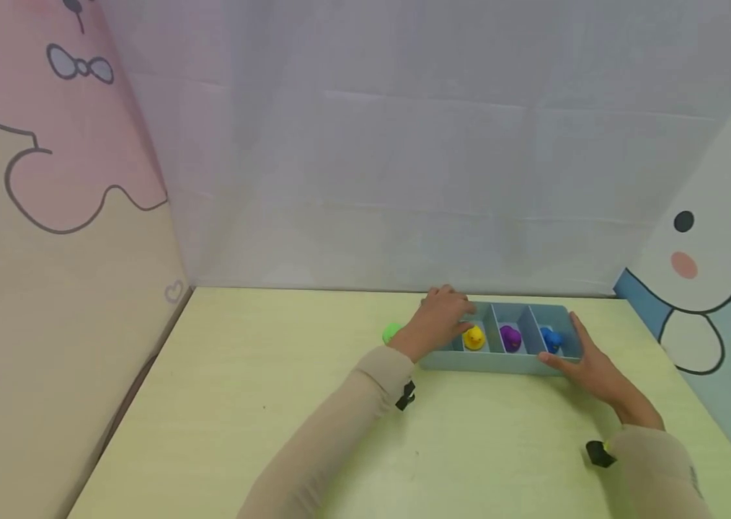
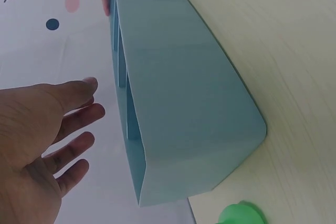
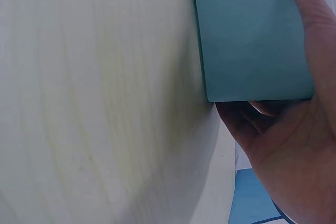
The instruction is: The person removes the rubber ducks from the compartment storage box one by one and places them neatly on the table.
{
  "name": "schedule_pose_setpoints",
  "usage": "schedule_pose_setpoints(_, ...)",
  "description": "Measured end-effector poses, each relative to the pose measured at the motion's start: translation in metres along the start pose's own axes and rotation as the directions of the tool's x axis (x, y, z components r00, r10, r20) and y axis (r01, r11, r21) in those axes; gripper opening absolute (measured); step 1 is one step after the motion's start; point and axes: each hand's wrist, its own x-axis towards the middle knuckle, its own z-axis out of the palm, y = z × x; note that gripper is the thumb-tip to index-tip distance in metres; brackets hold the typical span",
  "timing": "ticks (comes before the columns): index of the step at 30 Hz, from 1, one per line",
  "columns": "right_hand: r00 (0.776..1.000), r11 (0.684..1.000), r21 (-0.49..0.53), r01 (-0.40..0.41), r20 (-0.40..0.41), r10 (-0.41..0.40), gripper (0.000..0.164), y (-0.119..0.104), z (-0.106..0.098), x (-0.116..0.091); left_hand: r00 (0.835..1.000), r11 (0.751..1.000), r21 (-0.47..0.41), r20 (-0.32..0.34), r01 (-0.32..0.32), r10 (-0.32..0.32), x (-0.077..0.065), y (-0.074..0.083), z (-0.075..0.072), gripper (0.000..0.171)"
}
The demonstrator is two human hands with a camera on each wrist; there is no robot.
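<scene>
A blue-grey divided box point(image 1: 484, 362) lies lengthwise near the back of the table. Its compartments hold a yellow toy duck point(image 1: 473, 338), a purple toy duck point(image 1: 510, 339) and a blue toy duck point(image 1: 551, 340). My left hand point(image 1: 438, 321) hovers over the box's left part and hides some of it. In the left wrist view its fingers point(image 2: 80, 121) are loosely bent, with nothing between them and the thumb. At the box's right end, my right hand point(image 1: 589, 366) grips the wall, thumb along the front and fingers around the end.
A bright green object point(image 1: 392, 332) sits on the table just left of the box, partly covered by the left wrist. The pale wooden table point(image 1: 242, 375) ends at a whitish sheet point(image 1: 365, 180) behind, and walls with cartoon drawings stand on both sides.
</scene>
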Motion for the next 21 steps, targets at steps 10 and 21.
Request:
schedule_pose_setpoints(10, 1.0, 1.0, 0.009, 0.013, -0.007, -0.013, 0.115, -0.001, -0.001, 0.003, 1.0, 1.0, 0.006, 0.026, -0.012, 0.012, 0.013, 0.009, 0.013, 0.027)
schedule_pose_setpoints(21, 1.0, 1.0, 0.012, -0.004, -0.006, 0.004, 0.116, 0.0, 0.001, 0.0, 0.998, 0.997, 0.073, 0.053, -0.018, 0.014, 0.02, 0.02, 0.022, 0.02)
